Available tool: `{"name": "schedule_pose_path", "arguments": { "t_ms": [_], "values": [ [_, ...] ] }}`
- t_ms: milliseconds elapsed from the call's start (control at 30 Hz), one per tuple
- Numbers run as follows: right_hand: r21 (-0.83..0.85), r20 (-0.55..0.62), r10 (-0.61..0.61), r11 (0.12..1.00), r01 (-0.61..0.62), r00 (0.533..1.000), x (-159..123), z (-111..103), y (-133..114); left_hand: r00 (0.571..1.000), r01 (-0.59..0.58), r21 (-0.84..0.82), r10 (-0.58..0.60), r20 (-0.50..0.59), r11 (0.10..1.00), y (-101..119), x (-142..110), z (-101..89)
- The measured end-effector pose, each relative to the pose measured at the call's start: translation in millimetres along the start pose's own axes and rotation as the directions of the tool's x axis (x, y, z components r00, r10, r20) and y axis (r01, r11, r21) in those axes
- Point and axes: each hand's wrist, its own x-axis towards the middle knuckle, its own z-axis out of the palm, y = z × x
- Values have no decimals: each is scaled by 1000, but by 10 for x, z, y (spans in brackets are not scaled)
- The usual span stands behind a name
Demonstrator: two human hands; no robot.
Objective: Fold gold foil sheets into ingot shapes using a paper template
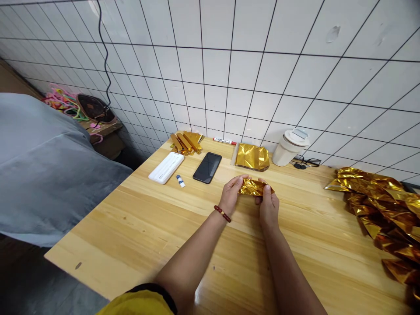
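Observation:
Both my hands meet over the middle of the wooden table (138, 227). My left hand (232, 194), with a red bead bracelet on its wrist, pinches the left end of a crumpled gold foil piece (252, 187). The right end of the same foil is gripped by my right hand (269, 205). The foil sits just above the tabletop between the fingers. A stack of flat gold foil sheets (252, 156) lies just behind my hands.
A black phone (207, 167), a white power bank (166, 167) and a small white tube (180, 180) lie left of the hands. Folded gold strips (186, 142), a red marker (225, 141), a white cup (289, 148) and glasses (305, 162) line the tiled wall. A gold foil heap (383, 205) fills the right edge. A grey cloth (42, 170) is left.

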Motion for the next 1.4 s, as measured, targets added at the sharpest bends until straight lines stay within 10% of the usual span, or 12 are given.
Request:
{"name": "schedule_pose_path", "arguments": {
  "t_ms": [333,700,1400],
  "values": [
    [142,-166,69,989,-45,984,63,8,-43,986,75,56,-82,146,996,-31,-49,24],
    [129,-47,48,991,-41,998,68,-24,-28,999,-15,136,20,-38,991,-57,50,-17],
    [145,-39,52,988,-46,998,88,-30,6,999,-48,247,42,29,968,-71,47,-21]
  ]
}}
